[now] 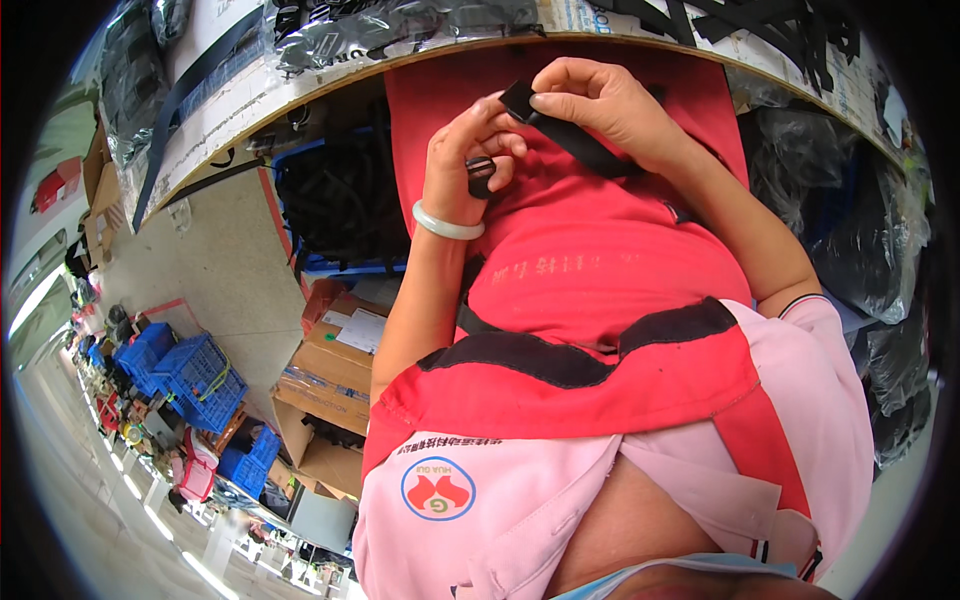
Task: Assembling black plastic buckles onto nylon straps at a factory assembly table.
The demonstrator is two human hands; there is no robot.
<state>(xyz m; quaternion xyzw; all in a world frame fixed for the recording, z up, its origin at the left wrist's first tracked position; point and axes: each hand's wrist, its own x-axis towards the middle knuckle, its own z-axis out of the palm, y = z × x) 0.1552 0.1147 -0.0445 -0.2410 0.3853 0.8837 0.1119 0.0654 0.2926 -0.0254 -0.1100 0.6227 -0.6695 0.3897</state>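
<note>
A black webbing strap (590,150) runs between my hands above the red apron (590,260), its folded end standing up at the fingertips. My left hand (462,150), with a pale bangle (447,224) at the wrist, is closed, thumb and forefinger at the edge of the strap end. In its curled lower fingers sits a small black plastic buckle (481,177). My right hand (610,105) pinches the strap between thumb and forefinger close to that end. The strap's other end drops under my right wrist and is hidden.
The curved edge of a worktable (330,92) lies just beyond my hands, with bagged black parts (370,40) and black straps (770,25) on it. Below it stand a blue crate (335,200) of black pieces and a cardboard box (330,360). Black plastic bags (810,170) are at right.
</note>
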